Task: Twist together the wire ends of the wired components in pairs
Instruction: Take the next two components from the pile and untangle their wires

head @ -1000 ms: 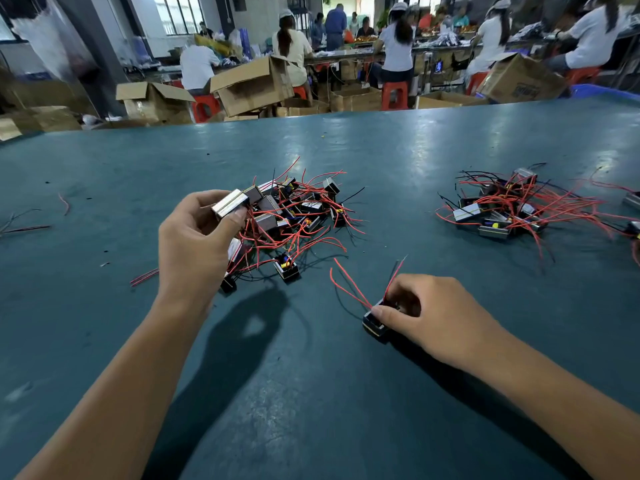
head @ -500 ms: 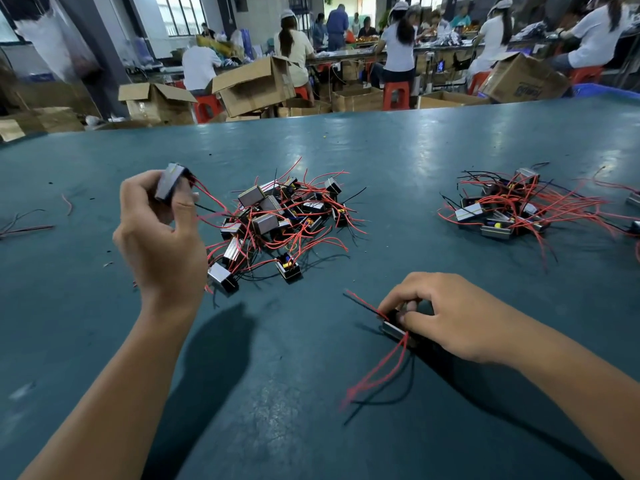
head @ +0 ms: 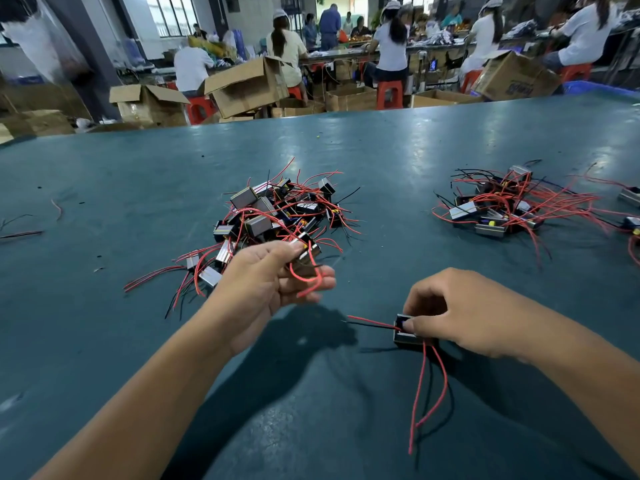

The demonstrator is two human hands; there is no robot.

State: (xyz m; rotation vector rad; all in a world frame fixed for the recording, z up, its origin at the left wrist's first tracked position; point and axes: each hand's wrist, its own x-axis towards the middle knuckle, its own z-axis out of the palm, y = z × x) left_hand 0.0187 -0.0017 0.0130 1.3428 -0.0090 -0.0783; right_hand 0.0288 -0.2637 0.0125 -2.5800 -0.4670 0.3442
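My left hand (head: 266, 282) is raised above the green table (head: 104, 341), palm turned up. Its thumb and fingers hold a small boxy component (head: 309, 255) whose red wires loop over the fingers. My right hand (head: 464, 315) rests low on the table and pinches a second component (head: 404, 333). That component's long red and black wires (head: 424, 396) trail toward me, and two shorter ones point left. A heap of similar wired components (head: 273, 216) lies just beyond my left hand.
A second pile of wired components (head: 502, 209) lies at the right, with a few more (head: 630, 195) at the right edge. Loose wire scraps (head: 20, 233) lie at the far left. Beyond the table, cardboard boxes (head: 242, 88) and seated workers fill the room.
My left hand has carried its component from the upper left down and right, over the front of the heap. My right hand has turned its component so the long wires trail toward me.
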